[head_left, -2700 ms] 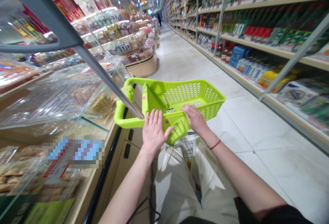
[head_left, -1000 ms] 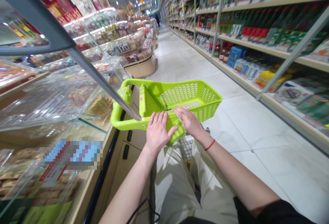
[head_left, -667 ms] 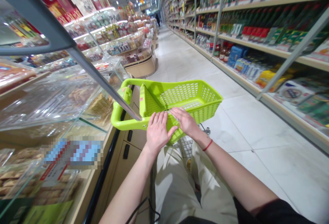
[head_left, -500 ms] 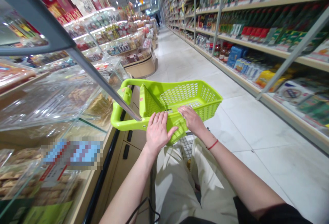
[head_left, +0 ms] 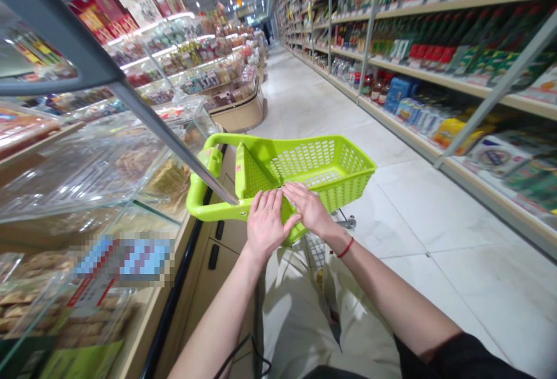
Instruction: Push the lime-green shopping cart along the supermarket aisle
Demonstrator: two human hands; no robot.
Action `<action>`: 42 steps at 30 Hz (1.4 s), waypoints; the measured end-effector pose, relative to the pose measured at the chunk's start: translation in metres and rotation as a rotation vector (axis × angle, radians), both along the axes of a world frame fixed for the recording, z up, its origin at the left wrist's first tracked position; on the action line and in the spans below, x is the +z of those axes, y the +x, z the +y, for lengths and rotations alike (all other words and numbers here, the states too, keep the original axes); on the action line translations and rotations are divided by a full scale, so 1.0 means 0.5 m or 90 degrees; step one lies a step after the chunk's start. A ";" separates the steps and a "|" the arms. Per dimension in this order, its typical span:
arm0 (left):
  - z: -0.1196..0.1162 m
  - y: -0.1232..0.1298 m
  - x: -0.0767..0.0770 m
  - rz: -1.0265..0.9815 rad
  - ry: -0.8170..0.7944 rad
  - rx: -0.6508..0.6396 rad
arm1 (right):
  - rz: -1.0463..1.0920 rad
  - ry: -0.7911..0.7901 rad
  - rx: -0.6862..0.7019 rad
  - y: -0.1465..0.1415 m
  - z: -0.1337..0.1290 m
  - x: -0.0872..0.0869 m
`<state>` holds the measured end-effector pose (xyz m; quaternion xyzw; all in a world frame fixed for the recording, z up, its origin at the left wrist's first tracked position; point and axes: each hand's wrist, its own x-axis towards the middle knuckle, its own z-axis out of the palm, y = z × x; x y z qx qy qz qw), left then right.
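- Left hand (head_left: 266,220): open, palm down, fingers straight across the near rim of the cart (head_left: 278,150).
- Right hand (head_left: 310,209): laid over the same rim beside the left, red band (head_left: 347,248) at the wrist; cannot tell whether it grips.
- Cart: near the left edge of the floor (head_left: 409,210), handle (head_left: 215,212) beside the counter (head_left: 202,303).

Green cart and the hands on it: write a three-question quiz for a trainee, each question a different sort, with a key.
1. On which of the wearer's sides is the red wristband worn? a) left b) right
2. True or false: the tall shelves stand on the right of the picture.
3. Fill in: the left hand and right hand are at the ____ (near or far) long side of the green cart.

Key: 1 b; 2 true; 3 near.
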<state>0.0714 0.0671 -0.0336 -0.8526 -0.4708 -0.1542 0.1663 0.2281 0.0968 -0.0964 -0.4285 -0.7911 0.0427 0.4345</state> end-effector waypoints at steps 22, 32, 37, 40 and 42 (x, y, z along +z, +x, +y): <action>-0.001 -0.002 0.001 0.008 -0.006 0.003 | -0.022 0.008 -0.014 0.007 -0.002 -0.002; -0.005 -0.013 0.008 0.011 -0.020 0.006 | -0.015 0.039 -0.092 0.100 0.015 -0.053; -0.010 -0.007 0.003 0.004 -0.013 0.027 | -0.003 0.037 -0.152 0.146 0.023 -0.079; -0.008 0.011 -0.003 -0.012 0.008 0.052 | -0.009 0.028 -0.165 0.133 0.020 -0.076; -0.003 0.028 -0.006 -0.008 -0.002 0.039 | -0.023 0.025 -0.156 0.111 0.015 -0.066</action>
